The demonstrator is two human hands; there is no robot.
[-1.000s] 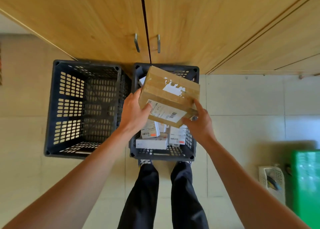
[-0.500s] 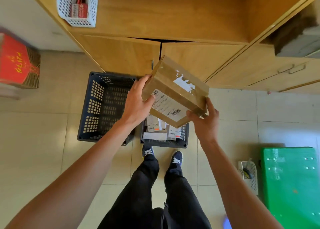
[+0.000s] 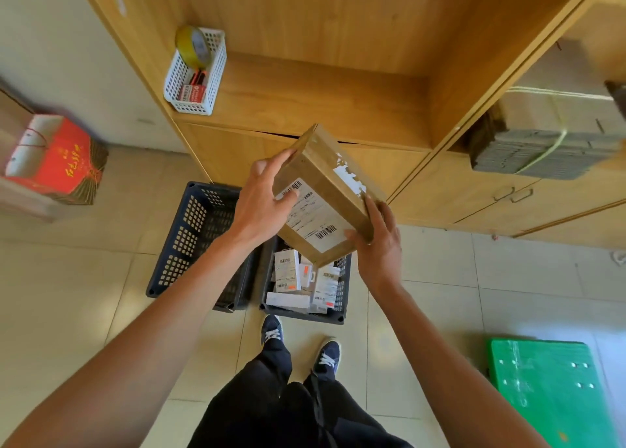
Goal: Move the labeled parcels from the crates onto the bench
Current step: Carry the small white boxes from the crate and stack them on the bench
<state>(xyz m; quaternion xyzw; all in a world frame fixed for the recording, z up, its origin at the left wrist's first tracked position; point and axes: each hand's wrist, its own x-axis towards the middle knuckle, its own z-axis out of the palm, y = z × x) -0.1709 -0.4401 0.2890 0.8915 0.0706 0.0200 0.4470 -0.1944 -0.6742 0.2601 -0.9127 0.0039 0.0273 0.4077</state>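
Note:
A brown cardboard parcel (image 3: 325,190) with a white barcode label is held tilted in the air above the crates. My left hand (image 3: 262,204) grips its left end, thumb on the label. My right hand (image 3: 379,244) grips its lower right corner. Below it, the right dark crate (image 3: 340,307) on the floor holds several small white labeled boxes (image 3: 288,273). The left dark crate (image 3: 189,241) looks empty. The wooden bench surface (image 3: 305,102) lies just beyond the parcel, inside the open cabinet niche.
A white basket (image 3: 194,75) with a tape roll stands at the bench's left end. Bundled flat cardboard (image 3: 542,143) fills the niche to the right. A red gift box (image 3: 54,160) sits at left, a green plastic crate (image 3: 555,393) at lower right. My feet stand behind the right crate.
Both hands have lifted the parcel out of the right crate and up toward the bench. The view has risen, so the bench niche and basket now show.

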